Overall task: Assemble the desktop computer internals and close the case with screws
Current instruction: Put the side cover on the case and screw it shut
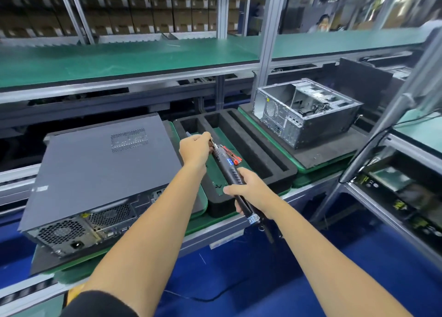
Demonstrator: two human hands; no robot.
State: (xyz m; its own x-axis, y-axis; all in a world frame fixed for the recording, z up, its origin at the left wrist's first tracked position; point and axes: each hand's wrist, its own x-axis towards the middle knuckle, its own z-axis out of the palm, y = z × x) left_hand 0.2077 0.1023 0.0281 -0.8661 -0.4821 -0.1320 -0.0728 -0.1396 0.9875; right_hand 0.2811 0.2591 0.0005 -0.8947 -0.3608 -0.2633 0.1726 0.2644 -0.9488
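Observation:
A closed grey desktop case (95,173) lies on its side on a green pallet at the left, its rear panel with fans facing me. My right hand (248,190) grips the black handle of an electric screwdriver (229,171) that points up and away over a black foam tray (251,149). My left hand (196,147) pinches at the screwdriver's tip; whatever it holds there is too small to see. A second, open case (306,111) with bare metal insides stands on a black mat at the right.
Red-handled tools (233,156) lie in the foam tray's green slot. A green shelf (143,58) runs above the conveyor, with aluminium posts (267,41) at centre and right. A cable hangs from the screwdriver over the blue floor (239,269). A person sits far back right.

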